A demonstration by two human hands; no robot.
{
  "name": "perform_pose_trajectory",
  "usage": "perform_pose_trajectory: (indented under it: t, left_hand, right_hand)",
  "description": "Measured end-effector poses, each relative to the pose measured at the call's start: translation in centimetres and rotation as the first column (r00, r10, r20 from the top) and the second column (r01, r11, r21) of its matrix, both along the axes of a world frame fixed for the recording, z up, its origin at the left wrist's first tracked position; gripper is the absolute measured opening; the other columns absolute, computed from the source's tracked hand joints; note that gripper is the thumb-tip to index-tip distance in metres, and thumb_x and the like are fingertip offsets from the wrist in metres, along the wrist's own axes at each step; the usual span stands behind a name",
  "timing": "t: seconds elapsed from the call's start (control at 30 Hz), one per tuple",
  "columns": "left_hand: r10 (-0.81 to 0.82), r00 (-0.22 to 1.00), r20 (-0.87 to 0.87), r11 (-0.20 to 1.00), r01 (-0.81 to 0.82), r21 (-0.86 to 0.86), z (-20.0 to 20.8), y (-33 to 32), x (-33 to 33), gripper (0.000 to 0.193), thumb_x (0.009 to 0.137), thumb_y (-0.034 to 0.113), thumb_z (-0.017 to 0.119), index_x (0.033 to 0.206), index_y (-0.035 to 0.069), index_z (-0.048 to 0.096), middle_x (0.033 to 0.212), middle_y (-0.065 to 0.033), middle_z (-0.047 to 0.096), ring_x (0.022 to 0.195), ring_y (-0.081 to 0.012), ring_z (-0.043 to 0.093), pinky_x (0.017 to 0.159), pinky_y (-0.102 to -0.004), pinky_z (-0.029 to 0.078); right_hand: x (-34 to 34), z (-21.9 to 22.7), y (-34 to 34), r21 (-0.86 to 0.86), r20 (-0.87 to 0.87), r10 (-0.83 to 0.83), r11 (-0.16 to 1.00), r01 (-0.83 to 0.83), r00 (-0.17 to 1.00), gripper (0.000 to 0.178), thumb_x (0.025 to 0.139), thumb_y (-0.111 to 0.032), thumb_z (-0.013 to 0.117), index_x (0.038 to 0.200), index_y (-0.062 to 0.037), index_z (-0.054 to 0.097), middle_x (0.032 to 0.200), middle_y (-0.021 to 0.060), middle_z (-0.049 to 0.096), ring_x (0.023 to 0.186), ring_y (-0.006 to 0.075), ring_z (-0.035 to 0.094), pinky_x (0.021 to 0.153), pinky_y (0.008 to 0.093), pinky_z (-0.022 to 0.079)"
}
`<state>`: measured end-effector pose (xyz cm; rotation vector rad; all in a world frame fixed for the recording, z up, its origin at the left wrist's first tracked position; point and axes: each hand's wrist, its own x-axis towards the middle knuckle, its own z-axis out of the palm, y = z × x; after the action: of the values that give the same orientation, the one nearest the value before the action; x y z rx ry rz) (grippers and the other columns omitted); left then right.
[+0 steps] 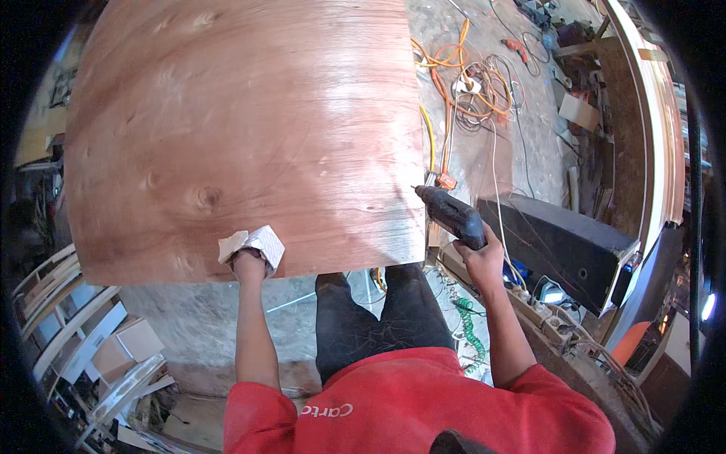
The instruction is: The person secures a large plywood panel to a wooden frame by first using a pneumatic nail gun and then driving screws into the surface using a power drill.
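Note:
In front of me lies a large reddish-brown plywood sheet [249, 144], its surface showing knots and grain. My right hand [484, 259] grips the handle of a dark power drill [454, 216]. The drill points up and left, with its tip over the sheet's right edge near the corner. At the sheet's near edge, my left hand [251, 265] is closed on a white crumpled packet [265, 244], paper or cloth, I cannot tell which. The packet covers most of those fingers.
Tangled orange cords [473, 91] and a red drill [516, 50] lie on the floor beyond the sheet's right side. A long black box [560, 246] stands to my right, with a row of sockets [556, 325] nearer me. Cardboard and boards [125, 352] fill the left.

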<state>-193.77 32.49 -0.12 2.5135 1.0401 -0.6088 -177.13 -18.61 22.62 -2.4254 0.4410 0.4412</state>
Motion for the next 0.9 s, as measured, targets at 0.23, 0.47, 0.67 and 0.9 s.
perform_pose_trajectory:
  t: [0.23, 0.47, 0.67, 0.9]
  left_hand:
    - [-0.003, 0.999, 0.049, 0.992, 0.009, -0.125, -0.9, -0.2, -0.7, 0.040, 0.089, 0.028, 0.072, 0.119, 0.001, 0.070, 0.121, -0.0234, 0.071, 0.116, -0.0381, 0.067, 0.098, -0.0460, 0.053]
    - [-0.048, 0.999, 0.009, 0.998, 0.048, -0.042, -0.6, -0.5, -1.8, 0.046, 0.087, 0.021, 0.072, 0.125, -0.004, 0.064, 0.118, -0.0299, 0.070, 0.114, -0.0444, 0.066, 0.100, -0.0496, 0.051]
    - [0.017, 0.998, 0.053, 0.999, -0.014, -0.052, 4.3, -1.2, -0.3, 0.030, 0.084, 0.008, 0.074, 0.108, -0.009, 0.069, 0.109, -0.0293, 0.071, 0.105, -0.0447, 0.068, 0.094, -0.0486, 0.052]
    - [0.257, 0.946, 0.196, 0.955, -0.218, -0.200, 8.5, -3.2, 0.1, 0.018, 0.091, 0.011, 0.073, 0.096, -0.005, 0.068, 0.089, -0.0172, 0.070, 0.080, -0.0231, 0.069, 0.071, -0.0371, 0.054]
  right_hand:
    - [0.5, -0.2, -0.6, 0.019, -0.083, -0.025, 0.999, 0.027, 0.996, 0.062, 0.076, -0.020, 0.086, 0.131, -0.0015, 0.066, 0.111, 0.0224, 0.075, 0.106, 0.0361, 0.072, 0.094, 0.0414, 0.053]
    - [2.2, -0.4, -1.8, 0.042, -0.107, -0.014, 0.999, 0.019, 0.994, 0.060, 0.077, -0.020, 0.086, 0.131, -0.0011, 0.065, 0.113, 0.0231, 0.074, 0.107, 0.0361, 0.072, 0.094, 0.0412, 0.053]
    - [3.5, -1.0, -3.3, 0.035, -0.100, 0.016, 0.999, -0.013, 0.995, 0.058, 0.080, -0.020, 0.085, 0.130, 0.0001, 0.064, 0.114, 0.0236, 0.074, 0.109, 0.0367, 0.072, 0.095, 0.0409, 0.052]
    - [4.7, -1.7, -4.3, 0.065, -0.110, 0.026, 0.998, -0.019, 0.994, 0.057, 0.079, -0.018, 0.085, 0.129, -0.0002, 0.064, 0.113, 0.0237, 0.074, 0.108, 0.0366, 0.072, 0.095, 0.0411, 0.053]
